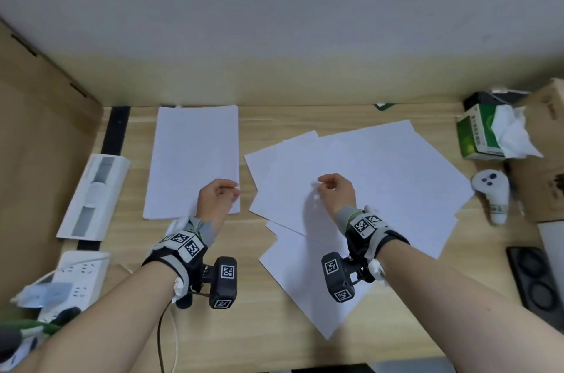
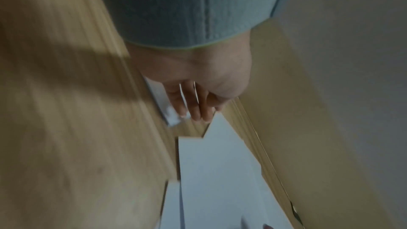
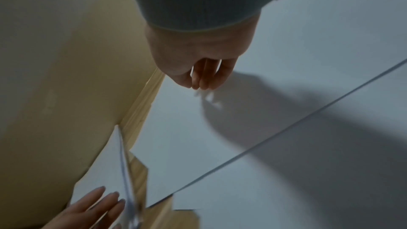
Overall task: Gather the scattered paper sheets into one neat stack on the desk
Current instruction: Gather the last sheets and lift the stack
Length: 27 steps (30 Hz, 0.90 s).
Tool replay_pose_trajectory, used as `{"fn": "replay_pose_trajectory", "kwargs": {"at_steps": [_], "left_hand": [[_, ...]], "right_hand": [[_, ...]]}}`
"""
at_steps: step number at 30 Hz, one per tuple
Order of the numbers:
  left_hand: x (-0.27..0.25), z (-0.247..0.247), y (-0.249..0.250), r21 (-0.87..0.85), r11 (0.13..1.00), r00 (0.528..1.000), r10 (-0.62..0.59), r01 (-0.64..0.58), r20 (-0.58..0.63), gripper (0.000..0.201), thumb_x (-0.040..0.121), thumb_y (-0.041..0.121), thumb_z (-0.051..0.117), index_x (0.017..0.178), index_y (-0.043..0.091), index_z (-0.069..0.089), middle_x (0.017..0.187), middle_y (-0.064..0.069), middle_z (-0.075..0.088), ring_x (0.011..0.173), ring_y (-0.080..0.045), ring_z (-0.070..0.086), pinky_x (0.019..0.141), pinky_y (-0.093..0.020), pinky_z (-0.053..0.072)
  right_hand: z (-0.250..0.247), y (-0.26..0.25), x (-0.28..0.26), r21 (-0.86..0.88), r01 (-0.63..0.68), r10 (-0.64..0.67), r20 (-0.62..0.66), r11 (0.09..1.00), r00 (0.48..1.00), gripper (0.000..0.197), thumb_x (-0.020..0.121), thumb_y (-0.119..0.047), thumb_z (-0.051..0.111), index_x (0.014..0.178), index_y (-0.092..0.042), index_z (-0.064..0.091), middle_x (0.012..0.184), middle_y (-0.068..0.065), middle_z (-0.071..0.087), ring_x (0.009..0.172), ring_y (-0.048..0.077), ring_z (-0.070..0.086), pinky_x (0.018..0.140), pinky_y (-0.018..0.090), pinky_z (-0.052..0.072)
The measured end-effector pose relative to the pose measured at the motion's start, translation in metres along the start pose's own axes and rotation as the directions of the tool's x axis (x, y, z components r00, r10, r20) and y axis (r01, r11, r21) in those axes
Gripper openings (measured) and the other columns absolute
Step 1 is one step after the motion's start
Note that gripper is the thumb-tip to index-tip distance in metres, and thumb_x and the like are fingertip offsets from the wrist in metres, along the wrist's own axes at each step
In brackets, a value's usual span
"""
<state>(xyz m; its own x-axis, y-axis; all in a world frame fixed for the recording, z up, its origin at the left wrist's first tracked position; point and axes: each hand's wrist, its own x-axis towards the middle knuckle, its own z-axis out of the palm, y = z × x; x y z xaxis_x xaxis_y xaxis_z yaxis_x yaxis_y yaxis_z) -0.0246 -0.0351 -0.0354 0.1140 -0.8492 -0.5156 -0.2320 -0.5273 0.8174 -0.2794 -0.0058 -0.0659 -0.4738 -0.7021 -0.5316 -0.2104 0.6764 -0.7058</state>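
A squared-up stack of white sheets (image 1: 192,153) lies at the back left of the wooden desk (image 1: 219,336). My left hand (image 1: 218,197) rests with straight fingers (image 2: 195,105) on its near right corner; the right wrist view shows the same fingers (image 3: 103,201) flat on the stack (image 3: 101,171). To the right, several loose sheets (image 1: 381,177) overlap in a fan. My right hand (image 1: 334,189) stands over the top sheet (image 3: 176,119), its bunched fingertips (image 3: 202,81) pinching a small pucker of paper. The scattered pile (image 2: 220,171) lies just beyond the stack's corner.
A green tissue box (image 1: 479,134), a white controller (image 1: 494,192) and a cardboard box (image 1: 546,143) line the right side, with a black tray (image 1: 537,278) nearer me. On the left are a white carton (image 1: 94,195), a power strip (image 1: 79,275) and a cardboard wall (image 1: 36,128).
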Motion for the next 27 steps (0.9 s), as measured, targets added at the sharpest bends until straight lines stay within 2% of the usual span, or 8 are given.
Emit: {"fn": "replay_pose_trajectory", "kwargs": {"at_steps": [7,11,14,17,20,22,25,27], "left_hand": [[-0.055,0.085,-0.009,-0.005,0.980,0.974,-0.196,0.198,0.113,0.016,0.093,0.001,0.047,0.088,0.003,0.062,0.072,-0.009,0.063,0.059,-0.017,0.056,0.049,-0.024,0.039],[-0.060,0.104,-0.015,0.251,0.850,0.773,-0.526,0.463,0.355,0.038,0.088,0.012,0.040,0.051,0.019,0.036,0.044,0.003,0.037,0.036,-0.009,0.033,0.039,-0.019,0.020],[-0.059,0.116,-0.015,0.227,0.818,0.719,-0.573,0.528,0.392,0.040,0.088,0.009,0.038,0.050,0.019,0.030,0.045,0.001,0.034,0.037,-0.011,0.029,0.038,-0.020,0.021],[-0.061,0.130,-0.016,-0.066,0.901,0.893,-0.412,0.429,0.184,0.022,0.087,0.008,0.056,0.065,0.011,0.052,0.069,-0.010,0.056,0.063,-0.020,0.053,0.062,-0.025,0.047],[-0.065,0.145,-0.017,-0.224,0.894,0.911,-0.336,0.388,0.238,0.015,0.086,0.016,0.069,0.096,0.007,0.064,0.095,-0.008,0.069,0.091,-0.022,0.067,0.089,-0.034,0.056],[-0.065,0.155,-0.013,-0.170,0.920,0.919,-0.308,0.353,0.246,0.017,0.087,0.015,0.067,0.102,0.008,0.064,0.098,-0.009,0.070,0.091,-0.025,0.068,0.085,-0.036,0.056],[-0.061,0.159,-0.004,0.070,0.970,0.968,-0.239,0.234,0.081,0.007,0.087,0.002,0.053,0.082,0.006,0.054,0.081,-0.013,0.057,0.070,-0.024,0.055,0.064,-0.029,0.046],[-0.057,0.151,0.002,0.126,0.966,0.973,-0.229,0.227,0.001,0.012,0.085,-0.004,0.044,0.082,0.004,0.053,0.083,-0.013,0.057,0.074,-0.024,0.054,0.066,-0.030,0.046]], "right_hand": [[-0.071,0.067,-0.007,-0.066,0.013,-0.012,0.029,0.998,1.000,0.015,0.084,-0.020,0.062,0.079,-0.034,0.063,0.083,-0.016,0.068,0.089,0.020,0.070,0.088,0.039,0.057],[-0.093,0.088,-0.013,-0.105,-0.010,0.015,0.043,0.994,0.999,0.024,0.085,-0.014,0.055,0.085,-0.037,0.064,0.091,-0.014,0.067,0.094,0.018,0.068,0.093,0.038,0.054],[-0.094,0.097,-0.018,-0.109,-0.001,0.007,0.053,0.994,0.999,0.030,0.087,-0.010,0.049,0.094,-0.035,0.065,0.097,-0.008,0.066,0.097,0.021,0.066,0.094,0.038,0.053],[-0.090,0.099,-0.020,-0.128,0.009,-0.001,0.065,0.992,0.998,0.031,0.087,-0.008,0.045,0.099,-0.030,0.065,0.102,-0.005,0.065,0.095,0.020,0.064,0.090,0.036,0.053],[-0.086,0.102,-0.022,-0.150,0.011,0.004,0.099,0.989,0.995,0.031,0.088,-0.007,0.044,0.098,-0.028,0.064,0.099,-0.005,0.062,0.087,0.013,0.061,0.078,0.028,0.048],[-0.086,0.101,-0.022,-0.147,0.005,0.014,0.130,0.989,0.991,0.030,0.086,-0.005,0.046,0.094,-0.027,0.065,0.094,-0.005,0.061,0.081,0.011,0.059,0.074,0.025,0.045],[-0.091,0.096,-0.019,-0.112,-0.027,0.044,0.161,0.993,0.986,0.029,0.084,-0.007,0.047,0.089,-0.028,0.067,0.089,-0.004,0.065,0.075,0.015,0.063,0.069,0.028,0.048],[-0.097,0.091,-0.015,-0.107,-0.033,0.049,0.150,0.994,0.987,0.028,0.082,-0.010,0.048,0.085,-0.028,0.069,0.089,-0.002,0.069,0.077,0.018,0.066,0.072,0.031,0.052]]}}
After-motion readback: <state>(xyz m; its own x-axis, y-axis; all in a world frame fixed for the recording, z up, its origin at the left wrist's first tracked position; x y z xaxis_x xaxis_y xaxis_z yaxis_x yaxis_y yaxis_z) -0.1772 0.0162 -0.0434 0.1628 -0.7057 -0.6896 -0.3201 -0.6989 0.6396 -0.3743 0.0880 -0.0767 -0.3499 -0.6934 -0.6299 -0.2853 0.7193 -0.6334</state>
